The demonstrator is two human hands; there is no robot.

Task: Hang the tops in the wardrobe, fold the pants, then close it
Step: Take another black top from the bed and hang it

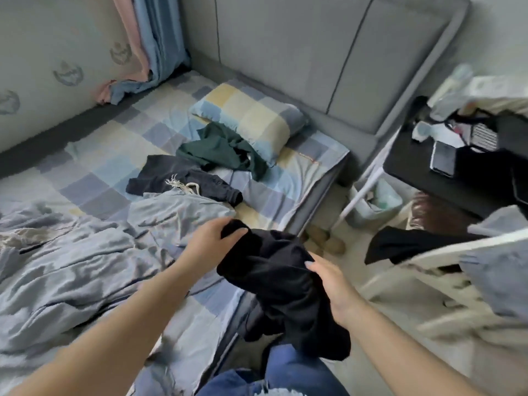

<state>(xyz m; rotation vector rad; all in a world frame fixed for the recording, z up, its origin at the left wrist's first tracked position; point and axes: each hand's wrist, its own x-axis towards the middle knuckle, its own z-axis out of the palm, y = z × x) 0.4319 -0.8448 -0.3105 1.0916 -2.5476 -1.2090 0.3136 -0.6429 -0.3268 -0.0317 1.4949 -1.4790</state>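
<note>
— Black fabric, bunched: a black garment (283, 284) is held at lower centre of the frame, over the bed's edge and above a denim-clad knee (288, 370). The left hand (213, 241) is closed round its upper fold; the right hand (333, 284) is laid against its side, fingers partly buried in the cloth, thumb on top.

— Why is it held up that way?

— It is judged that the piece is being raised clear of the bed (94, 178) so it can be shaken out and told apart as top or pants. That cannot yet be told.

— And what else is waiting?

— A grey-blue garment (177, 210) is spread just beyond the left hand. Further up, at centre, a dark navy piece with a pale drawstring (177, 178) is seen, then a dark green one (223, 150) lying against the checked pillow (251, 118).

— Is the wardrobe seen?

— No wardrobe can be made out. At the right edge, a cluttered black table (428, 172) and a blurred pale frame draped with cloth (445, 252) are cut off.
</note>
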